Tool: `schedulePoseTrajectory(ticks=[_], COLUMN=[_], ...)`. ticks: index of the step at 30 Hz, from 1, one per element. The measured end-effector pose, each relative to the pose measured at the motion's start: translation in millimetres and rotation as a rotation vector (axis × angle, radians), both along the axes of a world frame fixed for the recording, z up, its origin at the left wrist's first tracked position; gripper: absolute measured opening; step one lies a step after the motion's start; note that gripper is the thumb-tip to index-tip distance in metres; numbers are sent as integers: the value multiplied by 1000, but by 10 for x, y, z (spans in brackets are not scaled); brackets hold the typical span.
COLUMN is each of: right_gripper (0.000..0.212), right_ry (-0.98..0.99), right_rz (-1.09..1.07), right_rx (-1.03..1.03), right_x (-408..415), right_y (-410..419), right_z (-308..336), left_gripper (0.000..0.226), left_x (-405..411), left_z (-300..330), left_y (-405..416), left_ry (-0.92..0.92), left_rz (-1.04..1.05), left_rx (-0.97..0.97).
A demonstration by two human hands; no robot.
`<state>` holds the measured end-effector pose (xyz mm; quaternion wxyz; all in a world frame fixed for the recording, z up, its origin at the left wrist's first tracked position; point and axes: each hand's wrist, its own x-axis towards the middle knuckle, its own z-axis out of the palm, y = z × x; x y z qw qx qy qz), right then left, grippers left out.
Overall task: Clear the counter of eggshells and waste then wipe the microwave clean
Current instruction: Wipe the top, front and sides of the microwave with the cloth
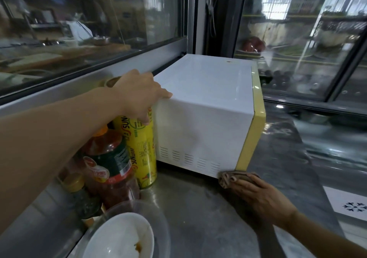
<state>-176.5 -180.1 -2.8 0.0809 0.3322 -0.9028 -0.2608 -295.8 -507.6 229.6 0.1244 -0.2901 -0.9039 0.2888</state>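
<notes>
Left hand (142, 94) draped over the top rear corner of the microwave (204, 106), fingers (145, 116) loosely bent and slightly spread, thumb lying flat along the top edge, fingertips hanging down the side beside a yellow wrap box (144, 150). Right hand (258, 196) low on the counter (194, 214), fingers held close together and nearly straight, pressing a folded brown cloth (232, 178) against the bottom front corner of the microwave, where the white side meets the pale yellow front. Microwave set on the grey metal counter, back against a glass partition (89, 29), white casing with vent slots along the lower side. Just left of it, upright: the yellow box, a red sauce jar (111, 170) with a green label, a small dark bottle (83, 200) with a yellow cap. Nearest the camera, a white bowl (121, 238) with a brown smear, sitting in a clear glass dish (158, 222). To the right, glass-fronted fridge doors (297, 39), shelves of food behind, blurred. Counter surface dull and streaked.
</notes>
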Motion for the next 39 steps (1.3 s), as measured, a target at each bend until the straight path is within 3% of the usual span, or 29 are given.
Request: schedulePoseTrajectory(ticks=[3,7,9,13,17,19,23,28,31,34,37,39], right_gripper=[47,52,37,48,29,21,23,17,6,30,23,16], right_ry=[-22,35,54,-126,-87,-78,-82,-379,-550,-688,-580,-456], right_rz=[-125,-218,-224,-510,-771,-849,-922,-801,-734,-675,-792,-890], right_rx=[-21,-239,-387,-848,-1456,-1663,-1915,-2271,-2420,-2455,-2409,-2257], right_x=[148,397,562,896,1024,1024,1042,1136,1185,1217,1214,1178], right_y=[42,-178,-295,-430,-612,-719,-917,-1097,-1156,-1127,-1005,-878], right_z=[35,197,313,595,911,1082,1405,1693,1800,1817,1791,1737], left_gripper=[92,76,66,67,72,63,43,19,13,18,20,20], left_x=[55,208,336,625,963,1177,1579,1812,1846,1813,1744,1699], left_z=[-29,-68,-93,-146,-230,-312,-466,-425,-346,-307,-301,-304], left_y=[30,102,138,186,296,373,539,758,820,844,823,798], left_ry=[35,78,86,30,-187,-322,-720,-1197,-1392,-1380,-1402,-1398], left_rz=[18,28,8,-59,-66,-50,11,154,242,315,395,444], left_rx=[-34,-51,-9,156,361,522,869,1355,1550,1627,1773,1832])
